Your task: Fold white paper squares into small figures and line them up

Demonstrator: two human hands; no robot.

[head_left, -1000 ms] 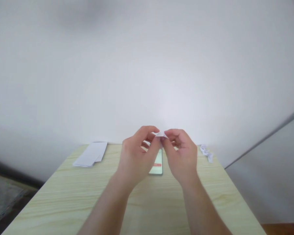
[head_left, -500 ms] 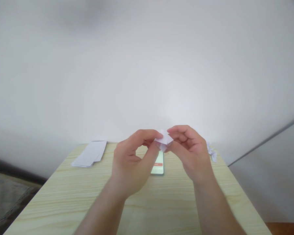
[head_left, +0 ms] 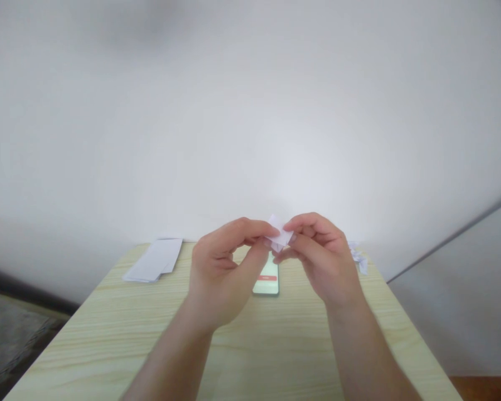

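Note:
A small folded white paper point(head_left: 279, 238) is held up above the table between both hands. My left hand point(head_left: 227, 264) pinches its left side between thumb and index finger. On the other side, my right hand point(head_left: 323, 256) grips the right edge with thumb and fingertips. Creased flaps show on the paper, one corner pointing up and another down; the fingers cover its sides. Below the hands lies a phone point(head_left: 267, 285) with its screen lit, partly hidden by the left hand.
A stack of white paper sheets point(head_left: 154, 260) lies at the back left of the wooden table point(head_left: 271, 351). Several folded white paper pieces point(head_left: 359, 259) sit at the back right, partly behind my right hand. A white wall point(head_left: 250, 122) rises behind the table.
My right thumb has moved up onto the paper's right edge, and a right fingertip now shows beneath it. The paper has turned slightly, its top flap standing higher.

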